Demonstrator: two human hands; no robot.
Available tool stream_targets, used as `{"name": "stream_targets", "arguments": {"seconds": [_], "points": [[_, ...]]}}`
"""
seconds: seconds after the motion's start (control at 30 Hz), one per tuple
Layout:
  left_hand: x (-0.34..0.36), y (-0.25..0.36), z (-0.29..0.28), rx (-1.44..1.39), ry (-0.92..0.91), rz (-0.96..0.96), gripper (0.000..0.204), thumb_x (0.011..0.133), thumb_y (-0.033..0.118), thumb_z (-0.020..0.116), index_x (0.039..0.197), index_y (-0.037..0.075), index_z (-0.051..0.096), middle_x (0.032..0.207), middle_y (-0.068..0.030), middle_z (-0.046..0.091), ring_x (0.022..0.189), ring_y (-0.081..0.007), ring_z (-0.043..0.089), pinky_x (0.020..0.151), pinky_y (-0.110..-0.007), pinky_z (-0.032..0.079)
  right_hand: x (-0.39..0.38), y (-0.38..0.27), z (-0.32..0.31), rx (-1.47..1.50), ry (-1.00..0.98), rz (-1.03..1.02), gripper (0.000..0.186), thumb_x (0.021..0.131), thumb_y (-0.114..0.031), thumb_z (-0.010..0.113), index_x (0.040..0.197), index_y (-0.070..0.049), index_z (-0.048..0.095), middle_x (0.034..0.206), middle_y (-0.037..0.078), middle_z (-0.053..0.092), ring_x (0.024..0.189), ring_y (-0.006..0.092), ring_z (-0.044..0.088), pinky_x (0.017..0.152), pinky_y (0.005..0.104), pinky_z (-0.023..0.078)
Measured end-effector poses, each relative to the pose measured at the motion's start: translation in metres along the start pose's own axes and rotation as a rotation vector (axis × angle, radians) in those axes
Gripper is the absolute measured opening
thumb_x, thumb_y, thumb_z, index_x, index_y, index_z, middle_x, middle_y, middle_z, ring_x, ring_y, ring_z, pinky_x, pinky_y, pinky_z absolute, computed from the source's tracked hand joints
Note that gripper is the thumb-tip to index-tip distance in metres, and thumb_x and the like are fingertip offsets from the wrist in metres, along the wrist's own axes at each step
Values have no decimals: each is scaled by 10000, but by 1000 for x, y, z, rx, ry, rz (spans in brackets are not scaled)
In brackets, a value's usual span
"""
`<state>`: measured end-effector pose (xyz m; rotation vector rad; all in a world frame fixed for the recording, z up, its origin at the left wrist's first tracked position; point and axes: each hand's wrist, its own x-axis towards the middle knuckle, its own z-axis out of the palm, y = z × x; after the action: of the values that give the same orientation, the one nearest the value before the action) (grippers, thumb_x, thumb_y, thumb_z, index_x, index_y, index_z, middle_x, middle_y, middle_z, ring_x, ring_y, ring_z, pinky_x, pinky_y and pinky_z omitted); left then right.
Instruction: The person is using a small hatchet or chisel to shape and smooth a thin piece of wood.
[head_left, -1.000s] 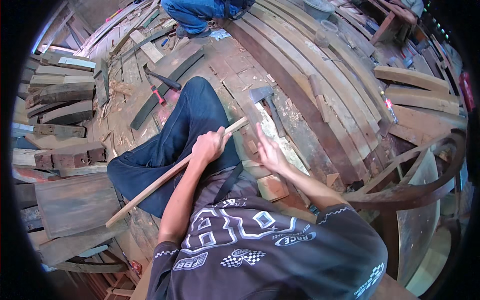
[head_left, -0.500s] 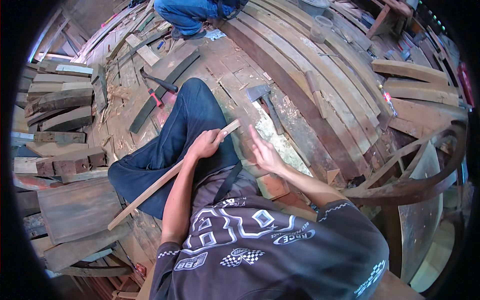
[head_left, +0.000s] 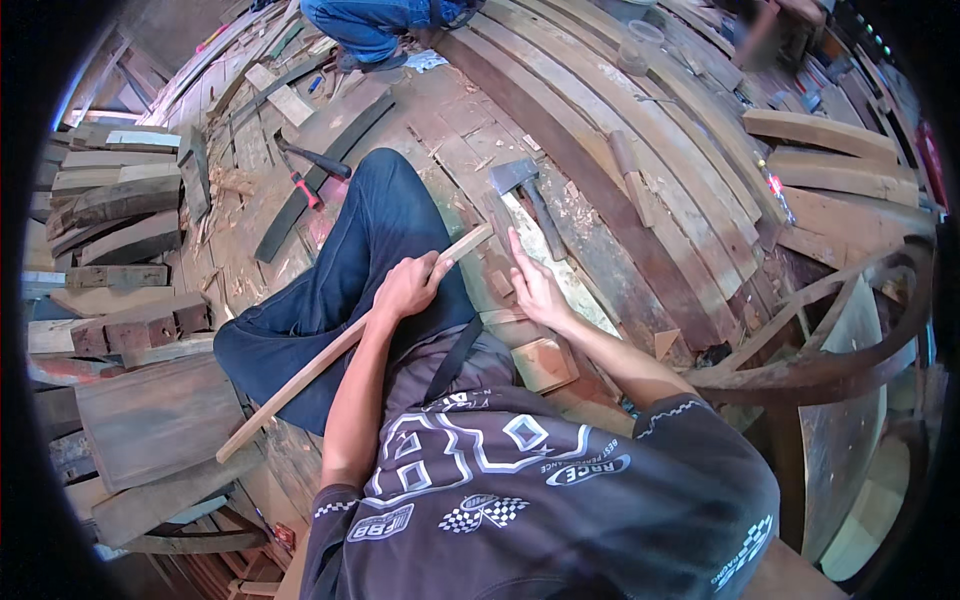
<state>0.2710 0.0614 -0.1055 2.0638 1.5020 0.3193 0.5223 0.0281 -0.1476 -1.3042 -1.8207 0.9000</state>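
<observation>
My left hand (head_left: 405, 288) is closed around a long, thin wooden strip (head_left: 290, 390) slanting across my bent leg. Its upper end pokes out past my fingers, while the lower end reaches down to the left. Just right of that upper end is my right hand (head_left: 540, 293), its index finger stretched along a flat brown piece (head_left: 499, 218); what kind of piece it is I cannot make out, and part of the grip is hidden. An axe (head_left: 530, 200) lies on the floor beyond my right hand. A small wooden block (head_left: 545, 364) sits below that hand, by my shirt.
Stacked wood offcuts (head_left: 130, 200) line the left side. A red-handled tool (head_left: 304, 188) and a hammer-like tool (head_left: 315, 157) lie past my knee. Long planks (head_left: 600, 130) run along the right, near a curved wooden frame (head_left: 830, 375). Another person (head_left: 365, 30) crouches at the far side.
My right hand has shifted slightly right, and the brown piece by it shows more sharply. The wooden strip's upper end has moved a little up and right in my left hand.
</observation>
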Motion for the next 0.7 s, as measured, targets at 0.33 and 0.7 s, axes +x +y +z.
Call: {"name": "stream_targets", "arguments": {"seconds": [0.33,0.7], "points": [[-6,4,2,149,33,-2,393,989,403,458,957,20,541,740,-286,618,764,-492,604,677,-574,471,-13,5,3,-34,-166,-301,678,917,-15,473,1539,-125,228,831,167,552,747,306,582,746,380,486],[-10,9,8,256,75,1,370,990,401,460,941,37,508,709,-254,628,690,-461,624,617,-549,497,2,12,-13,-51,-54,-6,724,910,-38,473,1552,-167,163,837,228,580,707,380,579,749,447,483]]}}
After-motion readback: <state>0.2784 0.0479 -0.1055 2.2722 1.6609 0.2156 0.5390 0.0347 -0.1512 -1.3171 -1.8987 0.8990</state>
